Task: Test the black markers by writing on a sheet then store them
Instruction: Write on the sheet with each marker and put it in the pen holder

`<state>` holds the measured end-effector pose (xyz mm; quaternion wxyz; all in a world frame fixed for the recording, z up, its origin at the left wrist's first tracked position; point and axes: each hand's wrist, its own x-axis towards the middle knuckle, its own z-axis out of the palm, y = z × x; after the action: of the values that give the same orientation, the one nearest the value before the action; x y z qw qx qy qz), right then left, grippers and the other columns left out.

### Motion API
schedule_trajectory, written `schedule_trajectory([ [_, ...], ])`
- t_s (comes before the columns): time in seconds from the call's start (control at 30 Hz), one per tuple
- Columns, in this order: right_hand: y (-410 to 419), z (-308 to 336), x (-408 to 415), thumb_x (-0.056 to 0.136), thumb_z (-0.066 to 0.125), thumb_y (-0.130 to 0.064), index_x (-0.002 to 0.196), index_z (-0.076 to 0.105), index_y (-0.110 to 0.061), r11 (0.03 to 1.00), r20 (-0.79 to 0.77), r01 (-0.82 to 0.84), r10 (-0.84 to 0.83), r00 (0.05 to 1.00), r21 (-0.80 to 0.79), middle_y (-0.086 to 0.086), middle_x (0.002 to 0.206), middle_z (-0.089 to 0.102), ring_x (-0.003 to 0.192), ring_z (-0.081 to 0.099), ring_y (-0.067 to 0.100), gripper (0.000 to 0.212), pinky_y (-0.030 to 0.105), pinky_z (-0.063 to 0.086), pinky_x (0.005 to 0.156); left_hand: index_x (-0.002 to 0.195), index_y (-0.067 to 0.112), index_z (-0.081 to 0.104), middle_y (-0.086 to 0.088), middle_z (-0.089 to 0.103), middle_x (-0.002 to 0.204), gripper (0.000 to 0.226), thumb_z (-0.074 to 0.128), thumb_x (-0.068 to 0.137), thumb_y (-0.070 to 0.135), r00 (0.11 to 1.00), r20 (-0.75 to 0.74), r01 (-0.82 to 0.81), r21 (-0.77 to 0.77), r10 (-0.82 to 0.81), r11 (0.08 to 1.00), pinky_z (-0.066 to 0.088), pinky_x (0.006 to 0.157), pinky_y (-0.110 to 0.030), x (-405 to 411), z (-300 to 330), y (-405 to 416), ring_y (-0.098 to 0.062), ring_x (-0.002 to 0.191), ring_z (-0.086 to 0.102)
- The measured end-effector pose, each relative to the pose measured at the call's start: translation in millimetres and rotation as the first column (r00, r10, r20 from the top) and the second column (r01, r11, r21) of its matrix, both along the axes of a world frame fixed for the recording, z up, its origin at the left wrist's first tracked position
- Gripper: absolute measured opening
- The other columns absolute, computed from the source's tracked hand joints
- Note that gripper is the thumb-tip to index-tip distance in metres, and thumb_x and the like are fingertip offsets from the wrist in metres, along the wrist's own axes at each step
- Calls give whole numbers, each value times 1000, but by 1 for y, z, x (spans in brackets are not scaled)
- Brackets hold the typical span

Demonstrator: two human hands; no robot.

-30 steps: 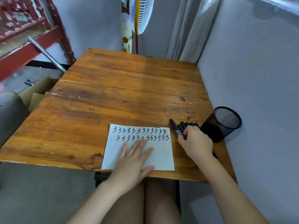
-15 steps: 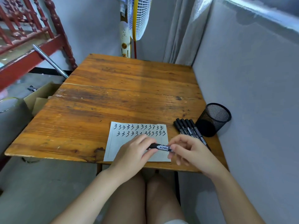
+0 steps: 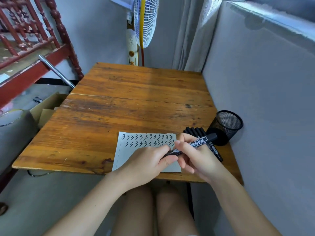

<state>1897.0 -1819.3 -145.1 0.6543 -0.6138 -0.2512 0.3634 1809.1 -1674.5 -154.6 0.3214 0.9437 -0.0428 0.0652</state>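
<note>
A white sheet [image 3: 129, 154] with two rows of black handwritten "3" marks lies at the near edge of the wooden table [image 3: 136, 103]. Just above the sheet's right side I hold one black marker [image 3: 204, 139] in both hands. My left hand [image 3: 150, 160] pinches its near end, and my right hand [image 3: 197, 157] grips the barrel. The far end points toward the black mesh pen cup [image 3: 225, 126]. Several more black markers [image 3: 196, 130] lie side by side between the sheet and the cup, partly hidden by my right hand.
A grey wall runs along the table's right side, close behind the cup. A standing fan [image 3: 144, 19] is behind the far edge. An open cardboard box [image 3: 46, 108] and a red wooden railing [image 3: 34, 40] are to the left. My knees are under the near edge.
My right hand lifted one marker from the row and brought it over the sheet. My left hand left the paper and took the marker's near end. The marker now tilts toward the cup.
</note>
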Motion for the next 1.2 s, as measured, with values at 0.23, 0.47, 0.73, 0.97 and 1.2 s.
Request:
schedule_trajectory([
  [0.23, -7, -2, 13, 85, 53, -24, 61, 46, -15, 978, 20, -169, 168, 986, 121, -2, 36, 47, 26, 29, 5, 26, 14, 27, 34, 60, 19, 37, 12, 35, 43, 38, 32, 91, 41, 929, -247, 106, -533, -274, 839, 29, 44, -15, 3, 16, -4, -4, 40, 32],
  [0.47, -34, 6, 55, 88, 59, -31, 68, 55, -19, 895, 4, -144, 157, 988, 423, -13, 42, 41, 30, 33, 1, 24, 9, 32, 32, 62, 19, 33, 11, 24, 44, 42, 41, 88, 51, 635, -270, -170, -963, -724, 210, 17, 28, -11, 1, -6, 37, -3, 31, 18],
  [0.73, 2, -72, 41, 96, 49, -22, 77, 58, -12, 926, 203, 370, -350, 914, -70, 1, 54, 63, 41, 48, 14, 23, 20, 31, 36, 82, 14, 57, 0, 58, 82, 33, 44, 89, 43, 988, -121, -97, -31, 93, 995, 42, 71, -31, 27, -61, 5, -15, 79, 50],
  [0.97, 3, -104, 34, 95, 50, -12, 67, 53, -15, 837, 427, 543, -466, 775, -72, 3, 53, 59, 42, 47, 9, 28, 21, 39, 45, 96, 15, 59, 3, 51, 121, 50, 30, 83, 53, 999, -22, -34, 200, 39, 979, 18, 86, -21, 26, -104, -1, -10, 109, 31],
  [1.2, 4, -106, 33, 94, 50, -14, 72, 56, -17, 852, 467, 502, -387, 795, -150, 4, 57, 63, 46, 51, 7, 23, 23, 45, 51, 85, 16, 62, 3, 55, 118, 45, 35, 84, 52, 999, 8, -33, 213, 32, 977, 22, 84, -25, 26, -108, 0, -11, 106, 34],
])
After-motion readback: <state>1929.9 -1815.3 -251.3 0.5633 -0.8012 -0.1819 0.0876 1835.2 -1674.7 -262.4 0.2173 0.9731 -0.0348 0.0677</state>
